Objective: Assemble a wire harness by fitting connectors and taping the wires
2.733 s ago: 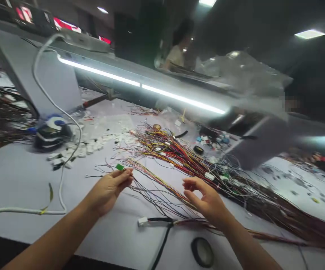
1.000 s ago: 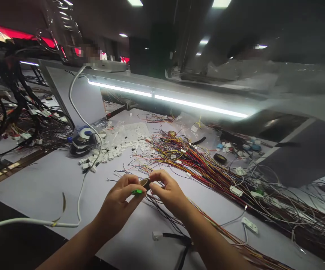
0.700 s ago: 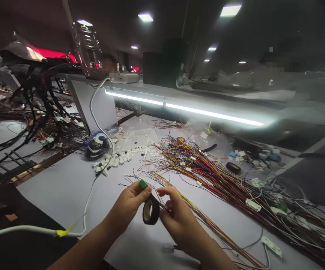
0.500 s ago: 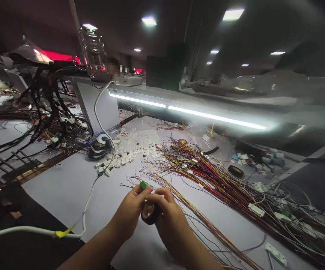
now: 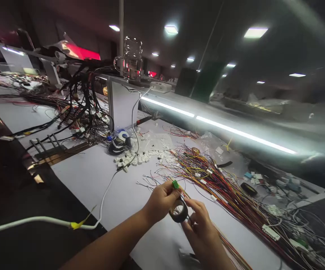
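Observation:
My left hand (image 5: 162, 200) pinches a small green connector (image 5: 175, 184) between thumb and fingers. Just below it, a roll of black tape (image 5: 178, 210) is tilted with its round hole facing me. The curled fingers of my right hand (image 5: 200, 223) grip at the roll's right edge. Thin dark wires (image 5: 190, 217) show by those fingers; how they run behind the roll is hidden. Both hands are held close together above the white tabletop (image 5: 123, 210).
A big bundle of coloured wires (image 5: 221, 187) lies along the right. White connectors (image 5: 140, 158) are scattered beyond my hands, near a bagged black item (image 5: 119, 142). A white cable (image 5: 106, 195) crosses at the left. A lit tube lamp (image 5: 244, 138) runs under the shelf.
The view has swung left, so the scene sits further right. My right hand has drawn back and lower from the left, and the tape roll now shows its hole. The connector stays in my left hand.

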Motion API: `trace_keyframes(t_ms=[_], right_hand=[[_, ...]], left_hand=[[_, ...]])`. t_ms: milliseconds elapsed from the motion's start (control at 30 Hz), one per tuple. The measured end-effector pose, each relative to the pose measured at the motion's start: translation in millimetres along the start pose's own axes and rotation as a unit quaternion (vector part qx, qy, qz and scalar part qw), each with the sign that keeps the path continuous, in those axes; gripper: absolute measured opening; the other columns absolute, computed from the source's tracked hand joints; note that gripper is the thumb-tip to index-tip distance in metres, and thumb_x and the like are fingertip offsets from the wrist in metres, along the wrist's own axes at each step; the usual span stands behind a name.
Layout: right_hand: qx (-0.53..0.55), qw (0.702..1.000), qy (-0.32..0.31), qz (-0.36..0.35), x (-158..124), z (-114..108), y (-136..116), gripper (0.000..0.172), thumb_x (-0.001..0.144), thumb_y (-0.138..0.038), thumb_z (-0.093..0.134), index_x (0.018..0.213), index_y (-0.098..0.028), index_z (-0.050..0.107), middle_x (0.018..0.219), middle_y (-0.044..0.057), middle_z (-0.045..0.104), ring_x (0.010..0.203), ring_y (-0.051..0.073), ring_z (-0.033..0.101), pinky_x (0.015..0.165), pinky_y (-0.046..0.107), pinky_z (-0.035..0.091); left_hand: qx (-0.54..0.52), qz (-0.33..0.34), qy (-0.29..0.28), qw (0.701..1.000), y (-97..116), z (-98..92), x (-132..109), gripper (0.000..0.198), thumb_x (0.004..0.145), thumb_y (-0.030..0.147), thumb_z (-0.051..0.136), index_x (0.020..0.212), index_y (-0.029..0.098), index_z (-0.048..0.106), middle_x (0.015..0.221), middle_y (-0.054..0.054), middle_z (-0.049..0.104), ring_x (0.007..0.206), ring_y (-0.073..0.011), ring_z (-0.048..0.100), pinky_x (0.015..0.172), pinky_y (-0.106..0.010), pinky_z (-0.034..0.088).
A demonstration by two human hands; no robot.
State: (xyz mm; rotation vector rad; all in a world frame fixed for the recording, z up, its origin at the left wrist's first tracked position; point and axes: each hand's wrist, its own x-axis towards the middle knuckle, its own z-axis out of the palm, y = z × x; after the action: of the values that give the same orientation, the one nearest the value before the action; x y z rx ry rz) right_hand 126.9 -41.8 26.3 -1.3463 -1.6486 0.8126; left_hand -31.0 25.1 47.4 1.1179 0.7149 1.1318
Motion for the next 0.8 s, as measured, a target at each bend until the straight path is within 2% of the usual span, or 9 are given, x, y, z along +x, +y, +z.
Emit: trace_keyframes(t_ms=[67,133,267,367,433,533,667,733,800], right_hand=[[-0.084,0.993,0.030,-0.074,1.9,8.3,-4.4,0.038,0.082,-0.021,0.055,0.117,-0.033,0.060,0.121,0.007,0.050,0.070,0.013,0.058,0.066,0.031,0.050],[-0.075,0.994,0.055,-0.063,3.4,12.9,-8.4,0.028,0.082,-0.024,0.054,0.108,-0.029,0.064,0.113,0.007,0.056,0.075,0.016,0.060,0.066,0.031,0.050],[0.131,0.966,0.120,0.187,-2.6,8.8,-8.4,0.032,0.083,-0.046,0.058,0.102,-0.021,0.058,0.061,-0.004,0.049,0.041,0.008,0.037,0.037,0.020,0.029],[0.202,0.924,0.075,0.314,-12.4,2.7,-4.8,0.043,0.075,-0.056,0.065,0.099,-0.020,0.058,0.060,-0.007,0.045,0.035,0.001,0.018,0.034,0.016,0.011],[0.188,0.939,0.071,0.278,-18.1,1.1,-3.5,0.050,0.075,-0.056,0.066,0.111,-0.024,0.055,0.081,-0.001,0.057,0.036,0.000,0.024,0.034,0.016,0.015],[0.088,0.986,0.096,0.108,-21.2,4.1,-5.2,0.048,0.081,-0.047,0.062,0.124,-0.029,0.051,0.118,0.008,0.054,0.051,0.006,0.048,0.040,0.022,0.038],[-0.105,0.991,0.042,-0.078,-15.8,12.9,-9.6,0.026,0.084,-0.030,0.057,0.109,-0.029,0.064,0.127,0.009,0.050,0.084,0.018,0.061,0.071,0.034,0.053],[-0.098,0.990,0.076,-0.068,-14.1,13.3,-8.2,0.018,0.085,-0.031,0.055,0.099,-0.026,0.065,0.117,0.009,0.056,0.084,0.019,0.061,0.072,0.035,0.053],[-0.015,0.988,0.145,0.043,-15.2,8.7,-4.2,0.020,0.086,-0.040,0.054,0.095,-0.023,0.061,0.092,0.006,0.062,0.063,0.015,0.057,0.055,0.029,0.049]], left_hand=[[-0.043,-0.014,0.010,0.999,-11.8,0.2,0.5,0.035,0.080,0.052,0.065,0.075,0.018,0.057,0.060,0.004,0.049,0.053,-0.0100,0.041,0.052,-0.023,0.033],[-0.058,-0.013,0.023,0.998,-19.4,0.5,-2.0,0.037,0.082,0.054,0.062,0.078,0.017,0.060,0.064,0.001,0.054,0.056,-0.0114,0.045,0.055,-0.024,0.036],[-0.082,0.024,-0.004,0.996,-16.4,2.4,-11.1,0.038,0.083,0.052,0.061,0.088,0.016,0.068,0.090,-0.009,0.068,0.088,-0.0201,0.058,0.082,-0.031,0.043],[-0.041,0.052,-0.074,0.995,-8.8,2.3,-15.8,0.041,0.083,0.056,0.060,0.087,0.017,0.069,0.086,-0.009,0.070,0.088,-0.0223,0.061,0.083,-0.033,0.045],[-0.001,0.057,-0.082,0.995,-7.6,-0.5,-16.1,0.040,0.083,0.057,0.058,0.085,0.018,0.068,0.075,-0.006,0.068,0.073,-0.0191,0.060,0.073,-0.031,0.045],[0.019,0.047,-0.033,0.998,-13.0,-6.6,-13.1,0.036,0.085,0.054,0.058,0.084,0.019,0.066,0.062,0.000,0.060,0.056,-0.0139,0.051,0.059,-0.027,0.040],[0.000,0.038,-0.005,0.999,-20.8,-8.6,-9.6,0.035,0.086,0.054,0.056,0.085,0.019,0.064,0.060,0.002,0.055,0.052,-0.0125,0.047,0.054,-0.026,0.037],[-0.018,0.046,0.002,0.999,-19.9,-5.8,-10.2,0.038,0.088,0.055,0.052,0.086,0.019,0.063,0.067,0.000,0.058,0.056,-0.0128,0.048,0.057,-0.027,0.040],[-0.034,0.065,-0.003,0.997,-15.7,-0.8,-12.0,0.042,0.089,0.057,0.050,0.086,0.018,0.064,0.078,-0.004,0.063,0.067,-0.0148,0.054,0.067,-0.029,0.044]])
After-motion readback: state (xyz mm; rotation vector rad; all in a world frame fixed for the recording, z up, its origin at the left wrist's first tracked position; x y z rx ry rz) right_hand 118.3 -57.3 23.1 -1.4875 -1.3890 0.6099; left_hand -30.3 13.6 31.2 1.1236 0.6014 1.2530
